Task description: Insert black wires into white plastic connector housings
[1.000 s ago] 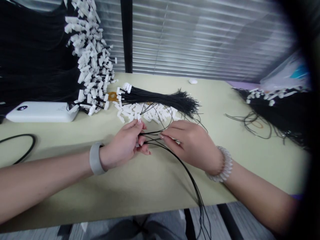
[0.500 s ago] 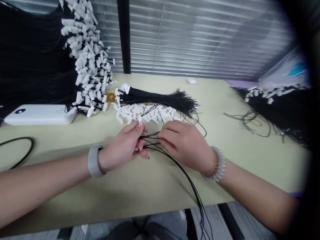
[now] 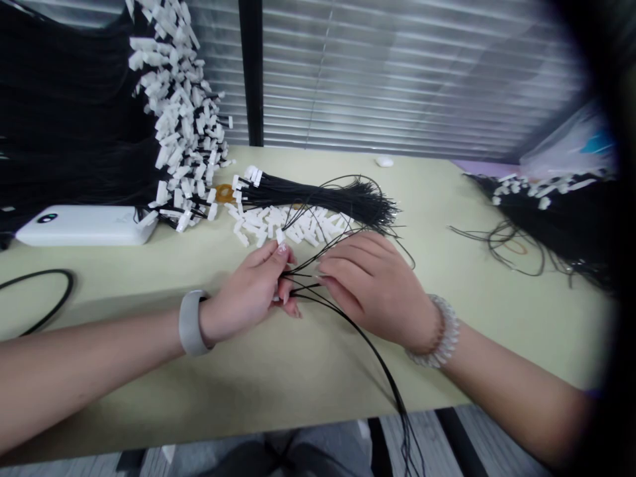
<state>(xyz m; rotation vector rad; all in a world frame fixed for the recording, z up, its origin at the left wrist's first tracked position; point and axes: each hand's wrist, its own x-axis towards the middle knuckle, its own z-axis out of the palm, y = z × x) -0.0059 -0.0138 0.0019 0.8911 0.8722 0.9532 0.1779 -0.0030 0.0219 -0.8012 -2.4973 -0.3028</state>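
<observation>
My left hand (image 3: 253, 285) is closed around the ends of several thin black wires (image 3: 370, 348), with a white connector (image 3: 280, 236) showing above the thumb. From there some of the wires curve right and hang over the table's front edge; others loop up and back. My right hand (image 3: 375, 288) is closed on the wires just right of the left, thumb and fingertips pinched together. Behind both hands lies a pile of loose white connectors (image 3: 318, 225). A bundle of black wires (image 3: 303, 192) with white connectors on its left end rests just beyond the pile.
A big mass of black wires with white connectors (image 3: 173, 126) fills the back left, a white power bank (image 3: 84, 225) before it. More black wires (image 3: 561, 225) lie at right beside a plastic bag (image 3: 571, 142). A black cable (image 3: 64, 291) loops at left; blinds (image 3: 397, 79) stand behind.
Some thin wires from my left hand now arc up and back over the lying bundle. Both hands keep nearly the same places; the whole view has shifted slightly.
</observation>
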